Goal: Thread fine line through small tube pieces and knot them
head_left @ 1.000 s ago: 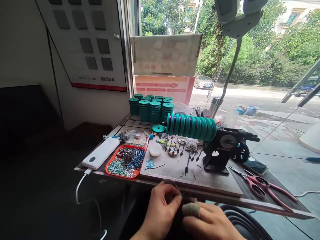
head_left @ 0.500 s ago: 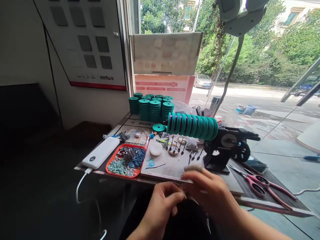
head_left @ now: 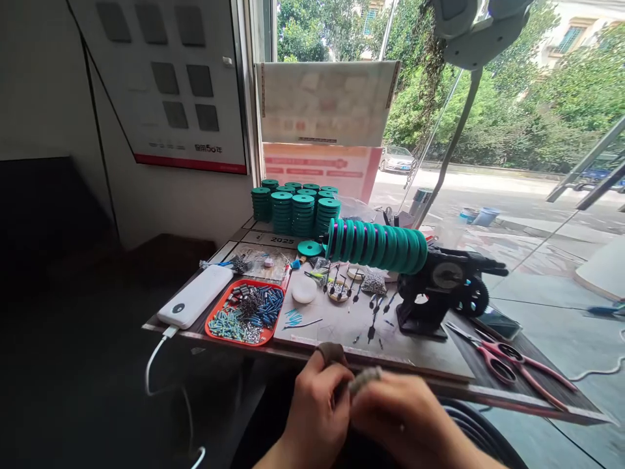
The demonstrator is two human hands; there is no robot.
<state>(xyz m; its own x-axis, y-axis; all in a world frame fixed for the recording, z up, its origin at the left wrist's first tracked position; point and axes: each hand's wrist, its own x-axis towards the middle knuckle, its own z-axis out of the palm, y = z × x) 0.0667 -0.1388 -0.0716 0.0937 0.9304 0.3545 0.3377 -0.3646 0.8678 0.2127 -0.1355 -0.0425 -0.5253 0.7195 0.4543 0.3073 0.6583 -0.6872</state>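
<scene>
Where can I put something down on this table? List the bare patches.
Bare: the grey mat between the red tray and the black winder, near its front edge. Crowded: behind, around the green spool stacks; right, where red scissors lie.

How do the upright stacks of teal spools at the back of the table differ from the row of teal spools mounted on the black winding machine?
The upright stacks of teal spools stand in vertical columns on the table, while the row of teal spools lies sideways on the black winding machine. The stacks form several separate columns; the row is one line. Purple shows between some spools in the row, none in the stacks. Both share the same teal colour and disc shape.
</scene>
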